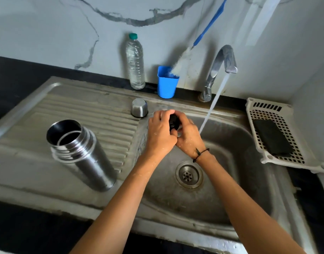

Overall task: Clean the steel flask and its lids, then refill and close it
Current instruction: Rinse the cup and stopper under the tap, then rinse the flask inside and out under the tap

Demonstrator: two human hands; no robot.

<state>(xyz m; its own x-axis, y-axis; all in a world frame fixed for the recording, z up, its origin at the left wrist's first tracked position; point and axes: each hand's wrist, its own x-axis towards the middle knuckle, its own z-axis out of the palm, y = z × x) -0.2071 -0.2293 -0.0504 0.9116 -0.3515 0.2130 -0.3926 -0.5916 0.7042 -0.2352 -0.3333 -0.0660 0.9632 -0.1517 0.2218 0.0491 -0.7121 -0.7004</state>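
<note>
A clear plastic bottle (135,63) with a green cap stood beside a blue cup (166,85) holding a blue-handled brush (203,32). Right of the basin, a white perforated tray (264,156) held a dark sponge (272,137).

No writing, brand, number or sign can be read anywhere in this view (the clear plastic water bottle (135,63) by the wall carries no label, and the steel flask (80,153) on the drainboard shows only bare brushed metal).
</note>
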